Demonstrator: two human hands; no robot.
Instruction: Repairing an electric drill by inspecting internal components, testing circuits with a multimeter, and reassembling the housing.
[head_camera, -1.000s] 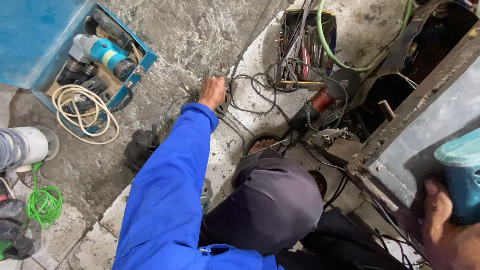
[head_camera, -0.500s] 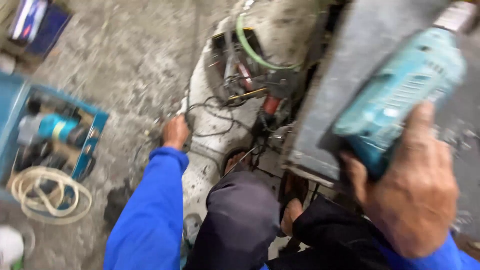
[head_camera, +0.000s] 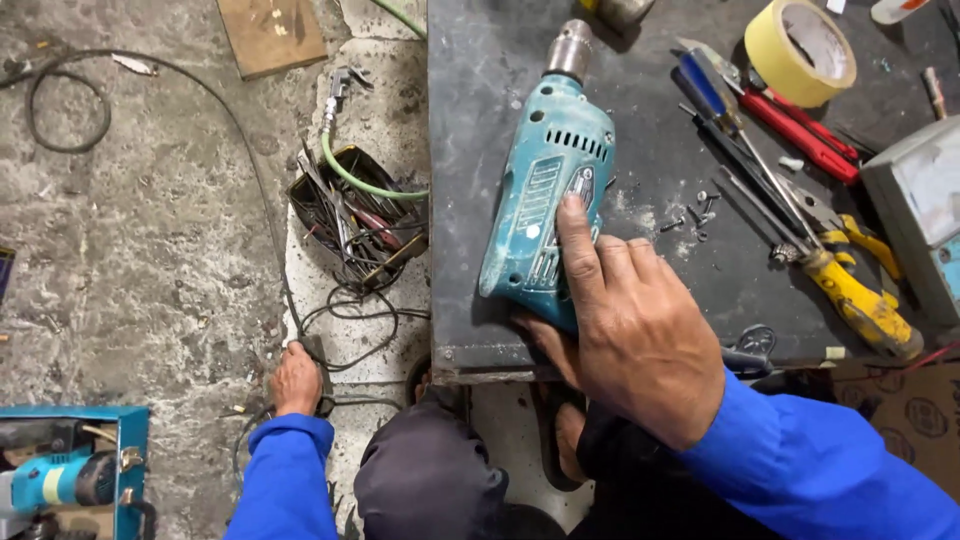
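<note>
Teal electric drill (head_camera: 548, 195) lies on the dark workbench (head_camera: 480, 300), right hand (head_camera: 625, 320) wrapped around its grip; left hand (head_camera: 297, 380) closes on a black cable (head_camera: 350, 345) near the floor.

Right hand (head_camera: 625, 325) curled in a grip, left hand (head_camera: 297, 380) stretched low.

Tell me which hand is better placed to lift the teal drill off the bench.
Right. The right hand already grips the teal drill lying on the dark bench. The left hand is down at the floor, on the black cable.
</note>
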